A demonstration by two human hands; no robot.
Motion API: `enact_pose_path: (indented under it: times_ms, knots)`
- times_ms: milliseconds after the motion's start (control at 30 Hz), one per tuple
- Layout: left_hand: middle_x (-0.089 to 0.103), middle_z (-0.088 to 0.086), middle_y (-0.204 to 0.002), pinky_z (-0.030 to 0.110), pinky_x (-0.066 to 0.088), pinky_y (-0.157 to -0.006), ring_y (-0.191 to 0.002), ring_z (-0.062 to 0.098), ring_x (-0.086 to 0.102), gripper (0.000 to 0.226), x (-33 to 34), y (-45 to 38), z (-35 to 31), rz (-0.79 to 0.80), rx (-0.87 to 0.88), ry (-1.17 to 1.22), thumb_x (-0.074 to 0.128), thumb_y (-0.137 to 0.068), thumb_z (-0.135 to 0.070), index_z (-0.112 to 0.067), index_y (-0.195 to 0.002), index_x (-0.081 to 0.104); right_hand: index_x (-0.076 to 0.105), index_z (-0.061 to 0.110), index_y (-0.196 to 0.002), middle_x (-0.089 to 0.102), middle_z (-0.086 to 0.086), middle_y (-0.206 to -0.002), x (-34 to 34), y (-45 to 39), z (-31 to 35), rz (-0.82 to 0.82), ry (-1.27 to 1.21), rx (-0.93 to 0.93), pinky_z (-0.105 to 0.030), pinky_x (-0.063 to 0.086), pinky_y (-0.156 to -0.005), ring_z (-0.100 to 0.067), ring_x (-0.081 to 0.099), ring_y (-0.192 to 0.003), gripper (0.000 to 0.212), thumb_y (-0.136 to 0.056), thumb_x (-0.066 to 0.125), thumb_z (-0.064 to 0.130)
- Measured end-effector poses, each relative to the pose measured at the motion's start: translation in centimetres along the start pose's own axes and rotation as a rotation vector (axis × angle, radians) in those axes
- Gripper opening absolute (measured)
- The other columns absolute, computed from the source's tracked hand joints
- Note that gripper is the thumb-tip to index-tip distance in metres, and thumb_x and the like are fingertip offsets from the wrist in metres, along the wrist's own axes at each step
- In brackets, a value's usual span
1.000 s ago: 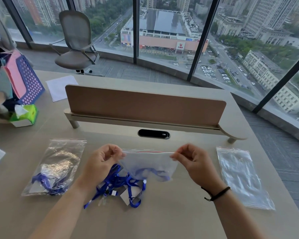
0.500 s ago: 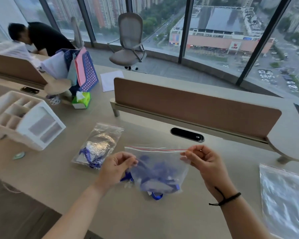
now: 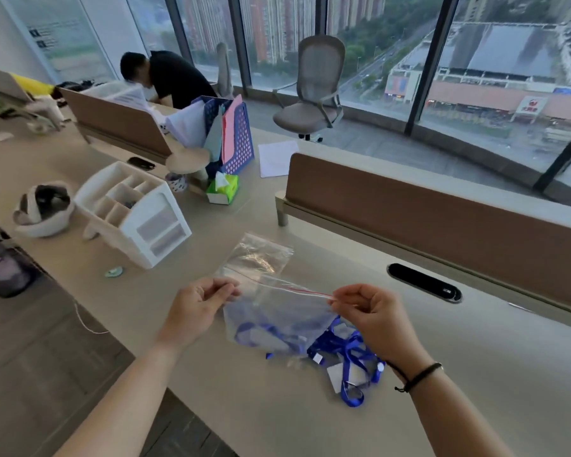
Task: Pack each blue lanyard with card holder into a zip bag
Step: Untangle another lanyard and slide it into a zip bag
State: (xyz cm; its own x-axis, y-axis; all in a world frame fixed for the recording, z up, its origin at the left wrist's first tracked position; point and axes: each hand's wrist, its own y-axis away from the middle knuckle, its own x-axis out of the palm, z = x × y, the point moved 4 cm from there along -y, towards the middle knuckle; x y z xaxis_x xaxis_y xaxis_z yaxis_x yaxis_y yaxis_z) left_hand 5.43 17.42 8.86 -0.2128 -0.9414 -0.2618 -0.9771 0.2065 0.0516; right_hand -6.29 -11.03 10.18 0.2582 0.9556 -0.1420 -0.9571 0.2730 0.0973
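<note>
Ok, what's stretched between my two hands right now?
In the head view, the zip bag with a blue lanyard inside spans the gap; the left hand and right hand pinch its top corners.

Soft daylight from the windows (image 3: 508,77); wide-angle bending at edges, slight blur.

We hold a zip bag (image 3: 277,311) above the desk (image 3: 277,407), our left hand (image 3: 195,311) pinching its left top corner and our right hand (image 3: 373,315) its right. A lanyard (image 3: 264,331) lies inside it. Loose lanyards (image 3: 350,354) lie on the desk below our right hand. Behind the held bag lies another bag (image 3: 261,255); left of that stands an organizer (image 3: 136,212). A divider (image 3: 442,222) runs behind.
</note>
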Motion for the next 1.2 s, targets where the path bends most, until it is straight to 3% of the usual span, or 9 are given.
enact_pose_path:
  times_ms: [67,267,500,633,767,900,1000,1100,1200]
  knots:
    - [0.078,0.010,-0.087,0.028,0.057,-0.083,-0.085,0.024,0.073,0.013,-1.9,-1.5,0.5,-0.023,-0.012,0.000,0.063,-0.094,-0.008,-0.004,-0.097,0.074,0.073,0.019,-0.094,0.078,0.005,-0.085,2.0,-1.8,0.2,0.004,0.072,-0.009,-0.020,0.058,-0.077,-0.008,0.074,-0.083,0.015,-0.084,0.075,0.009]
    - [0.077,0.003,-0.079,0.039,0.057,-0.085,-0.078,0.024,0.070,0.011,-7.4,-8.7,4.1,-0.043,-0.080,0.023,0.064,-0.093,-0.007,-0.012,-0.090,0.074,0.076,0.022,-0.092,0.078,0.007,-0.084,8.6,-7.6,0.2,0.003,0.208,-0.012,-0.022,0.058,-0.081,-0.004,0.073,-0.081,0.011,-0.084,0.076,0.015]
    - [0.075,0.003,-0.077,0.018,0.057,-0.068,-0.074,0.022,0.069,0.009,-10.4,-19.2,7.4,0.055,-0.115,0.000,0.066,-0.092,-0.008,-0.008,-0.093,0.074,0.074,0.031,-0.084,0.076,0.008,-0.078,14.0,-15.8,-1.3,-0.065,0.355,0.084,-0.025,0.057,-0.077,-0.003,0.071,-0.076,0.012,-0.085,0.075,0.019]
    - [0.075,0.008,-0.084,0.027,0.056,-0.077,-0.076,0.021,0.068,0.010,-10.0,-24.5,9.1,0.157,-0.134,-0.065,0.064,-0.094,-0.009,-0.010,-0.097,0.073,0.074,0.026,-0.089,0.075,0.007,-0.078,15.1,-20.1,-2.6,-0.126,0.409,0.142,-0.026,0.057,-0.075,-0.007,0.071,-0.076,0.005,-0.087,0.073,0.021]
    - [0.074,0.011,-0.087,0.035,0.055,-0.078,-0.072,0.020,0.067,0.009,-8.3,-28.5,10.7,0.215,-0.148,-0.109,0.063,-0.094,-0.009,-0.010,-0.097,0.072,0.069,0.030,-0.081,0.073,0.007,-0.074,15.3,-23.4,-3.8,-0.183,0.448,0.189,-0.026,0.054,-0.071,-0.011,0.070,-0.072,0.015,-0.086,0.071,0.016]
    - [0.072,0.004,-0.080,0.023,0.051,-0.065,-0.058,0.007,0.063,0.015,-6.2,-31.9,12.9,0.230,-0.157,-0.135,0.064,-0.094,-0.009,-0.020,-0.086,0.071,0.069,0.028,-0.084,0.073,0.003,-0.077,15.1,-26.8,-4.8,-0.228,0.498,0.273,-0.021,0.051,-0.062,-0.016,0.070,-0.073,0.013,-0.088,0.067,0.015]
    - [0.070,0.006,-0.080,0.018,0.051,-0.062,-0.064,0.017,0.062,0.020,-4.6,-33.7,14.4,0.221,-0.179,-0.137,0.063,-0.094,-0.009,-0.024,-0.082,0.069,0.067,0.032,-0.080,0.073,0.003,-0.081,14.6,-29.1,-6.1,-0.253,0.530,0.344,-0.024,0.051,-0.049,-0.018,0.071,-0.072,0.016,-0.086,0.065,0.017]
    - [0.072,0.004,-0.093,0.029,0.057,-0.077,-0.077,0.020,0.066,0.011,-3.5,-34.8,16.2,0.192,-0.197,-0.194,0.065,-0.093,-0.019,-0.023,-0.102,0.070,0.069,0.025,-0.084,0.074,0.001,-0.080,14.2,-31.4,-8.2,-0.269,0.514,0.425,-0.021,0.047,-0.039,-0.017,0.071,-0.064,0.013,-0.086,0.062,0.014]
    - [0.063,-0.003,-0.120,0.027,0.049,-0.086,-0.103,0.016,0.062,0.046,-2.9,-34.0,17.3,0.182,-0.181,-0.313,0.063,-0.094,-0.032,-0.027,-0.137,0.050,0.070,0.018,-0.089,0.074,-0.003,-0.080,13.8,-33.4,-10.7,-0.318,0.450,0.498,-0.023,0.047,-0.040,-0.014,0.070,-0.057,0.012,-0.086,0.061,0.011]
